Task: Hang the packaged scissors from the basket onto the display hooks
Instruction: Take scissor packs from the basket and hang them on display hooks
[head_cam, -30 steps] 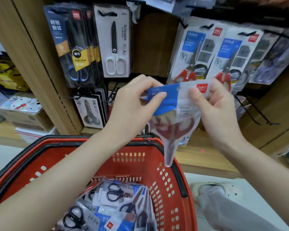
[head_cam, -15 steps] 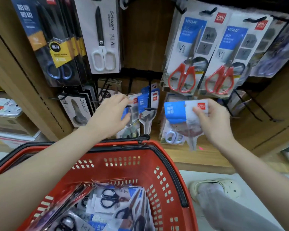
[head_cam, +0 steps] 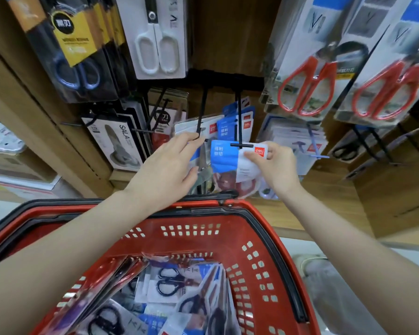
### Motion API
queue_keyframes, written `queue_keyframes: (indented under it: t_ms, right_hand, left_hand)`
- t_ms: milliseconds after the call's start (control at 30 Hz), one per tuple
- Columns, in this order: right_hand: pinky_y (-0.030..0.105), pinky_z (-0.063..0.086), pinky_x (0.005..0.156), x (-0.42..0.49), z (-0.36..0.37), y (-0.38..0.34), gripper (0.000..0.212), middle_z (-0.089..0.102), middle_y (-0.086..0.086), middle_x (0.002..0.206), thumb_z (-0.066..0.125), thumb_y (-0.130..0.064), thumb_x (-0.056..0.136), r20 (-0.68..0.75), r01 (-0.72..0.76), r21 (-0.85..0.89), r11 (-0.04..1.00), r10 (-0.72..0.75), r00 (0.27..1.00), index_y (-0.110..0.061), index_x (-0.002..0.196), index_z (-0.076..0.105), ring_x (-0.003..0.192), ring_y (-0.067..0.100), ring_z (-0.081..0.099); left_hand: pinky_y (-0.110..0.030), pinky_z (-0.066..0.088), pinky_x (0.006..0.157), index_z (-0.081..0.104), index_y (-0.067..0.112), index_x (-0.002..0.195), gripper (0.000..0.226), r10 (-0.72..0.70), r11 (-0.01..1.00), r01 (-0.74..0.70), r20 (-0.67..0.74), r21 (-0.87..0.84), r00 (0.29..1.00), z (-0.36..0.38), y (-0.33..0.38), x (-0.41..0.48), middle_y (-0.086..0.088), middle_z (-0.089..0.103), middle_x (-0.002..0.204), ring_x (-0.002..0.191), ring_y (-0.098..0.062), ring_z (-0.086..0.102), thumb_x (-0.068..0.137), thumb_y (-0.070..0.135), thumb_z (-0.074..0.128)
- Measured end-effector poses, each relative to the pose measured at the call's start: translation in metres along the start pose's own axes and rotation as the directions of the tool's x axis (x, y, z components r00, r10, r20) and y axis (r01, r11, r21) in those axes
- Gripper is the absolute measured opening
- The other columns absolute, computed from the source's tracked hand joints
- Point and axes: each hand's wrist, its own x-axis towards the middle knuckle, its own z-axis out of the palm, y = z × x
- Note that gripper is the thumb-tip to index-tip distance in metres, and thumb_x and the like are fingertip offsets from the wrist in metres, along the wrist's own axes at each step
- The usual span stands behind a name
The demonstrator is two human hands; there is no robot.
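Pinching scissors pkt w/ R hand, header up, long axis vert.

One red basket. Two grips: left grip and right grip. One blue pack between them. Two black hooks at the centre. Two packs of red scissors, upper right. One pack of white scissors, top centre. One pack of blue-handled scissors fronts a stack whose number cannot be told. One SALA pack fronts another such stack. Inside the basket, at least three black scissors show among overlapping packs too jumbled to count. One shoe.
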Motion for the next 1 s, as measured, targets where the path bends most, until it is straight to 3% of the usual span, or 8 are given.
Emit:
queue_keyframes:
  t_ms: [100, 333, 467, 633, 733, 900, 1000]
  right_hand:
    - [0.042, 0.053, 0.073, 0.011, 0.009, 0.003, 0.018, 0.069, 0.012, 0.075, 0.071, -0.020, 0.083, -0.008, 0.006, -0.005, 1.000, -0.006, 1.000, -0.002, 0.085, 0.069, 0.075, 0.028, 0.064]
    - [0.036, 0.048, 0.070, 0.026, 0.015, 0.004, 0.004, 0.066, 0.007, 0.078, 0.067, -0.011, 0.085, -0.021, 0.081, -0.110, 0.991, -0.084, 0.996, -0.009, 0.082, 0.065, 0.075, 0.014, 0.058]
    - [0.032, 0.036, 0.064, 0.046, 0.022, 0.001, 0.023, 0.066, 0.021, 0.085, 0.063, -0.018, 0.089, -0.064, 0.074, -0.200, 0.977, -0.089, 0.994, 0.005, 0.089, 0.064, 0.080, 0.030, 0.059]
    - [0.030, 0.043, 0.078, 0.070, 0.035, 0.006, 0.031, 0.065, 0.019, 0.108, 0.063, -0.023, 0.089, -0.118, -0.054, -0.186, 0.981, 0.032, 0.992, 0.001, 0.110, 0.061, 0.100, 0.029, 0.061]
    - [0.032, 0.047, 0.085, 0.073, 0.036, 0.006, 0.035, 0.065, 0.018, 0.112, 0.066, -0.024, 0.087, -0.131, -0.087, -0.179, 0.980, 0.064, 0.989, -0.003, 0.113, 0.060, 0.104, 0.029, 0.061]
    - [0.033, 0.045, 0.097, 0.055, 0.027, 0.002, 0.047, 0.056, 0.017, 0.126, 0.060, -0.005, 0.089, -0.029, -0.050, -0.165, 0.985, 0.046, 0.999, 0.001, 0.131, 0.042, 0.117, 0.026, 0.055]
    - [0.034, 0.045, 0.094, 0.023, 0.014, -0.001, 0.039, 0.052, 0.015, 0.124, 0.054, -0.002, 0.090, 0.031, 0.068, -0.294, 0.953, -0.062, 0.998, -0.002, 0.127, 0.045, 0.113, 0.026, 0.053]
  left_hand:
    - [-0.036, 0.040, 0.103, 0.044, 0.002, 0.137, 0.053, -0.002, 1.000, 0.002, -0.004, -0.010, 1.000, 0.001, -0.002, -0.002, -0.012, 0.047, 0.136, 0.124, -0.026, 0.048, 0.088, 0.013, 0.059]
    - [-0.036, 0.039, 0.103, 0.043, 0.002, 0.138, 0.055, 0.005, 1.000, -0.006, 0.012, 0.010, 1.000, 0.003, -0.005, -0.003, -0.014, 0.046, 0.137, 0.124, -0.029, 0.048, 0.088, 0.016, 0.059]
    - [-0.036, 0.040, 0.101, 0.043, 0.001, 0.138, 0.055, 0.016, 1.000, -0.016, 0.010, 0.016, 1.000, 0.005, -0.008, -0.004, -0.015, 0.047, 0.137, 0.123, -0.031, 0.049, 0.088, 0.015, 0.060]
    - [-0.034, 0.037, 0.102, 0.043, 0.002, 0.139, 0.056, 0.023, 0.999, -0.024, 0.017, 0.024, 1.000, 0.004, -0.009, -0.004, -0.015, 0.047, 0.137, 0.125, -0.029, 0.048, 0.087, 0.018, 0.060]
    - [-0.038, 0.040, 0.101, 0.041, 0.002, 0.140, 0.058, 0.029, 0.999, -0.030, 0.033, 0.022, 0.999, 0.002, -0.009, -0.004, -0.014, 0.046, 0.138, 0.124, -0.030, 0.049, 0.088, 0.019, 0.059]
    - [-0.040, 0.041, 0.102, 0.048, 0.000, 0.133, 0.049, 0.058, 0.992, -0.061, 0.029, 0.114, 0.998, -0.001, -0.007, -0.010, -0.018, 0.051, 0.130, 0.122, -0.032, 0.050, 0.089, 0.022, 0.048]
    - [-0.038, 0.037, 0.096, 0.057, 0.003, 0.120, 0.044, 0.082, 0.985, -0.086, 0.031, 0.151, 0.996, -0.006, -0.001, -0.030, -0.015, 0.058, 0.116, 0.112, -0.030, 0.054, 0.086, 0.024, 0.037]
